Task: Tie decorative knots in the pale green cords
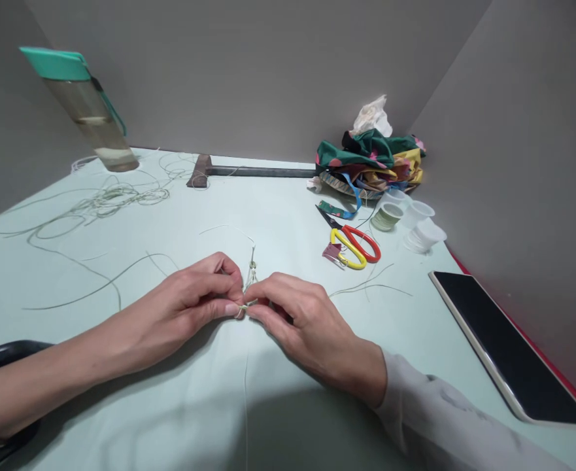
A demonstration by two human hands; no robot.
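Observation:
Near the middle of the table, my left hand (194,297) pinches a pale green cord (242,310) between thumb and fingertips. Close against it, my right hand (300,314) is closed on the same cord, fingertips almost meeting the left ones. Just beyond the fingers, a small knotted piece of cord (253,268) lies on the table, its top running into a thin strand. From the pinch a single thin strand (246,392) runs down toward the near edge. Fingers partly hide the part of the cord being gripped.
Loose cord (116,199) is heaped at the left behind a bottle (91,118). A hammer (200,171) lies at the back. To the right are scissors (351,242), plastic cups (418,212), a cord spool (387,217), a fabric bundle (371,154) and a tablet (508,347).

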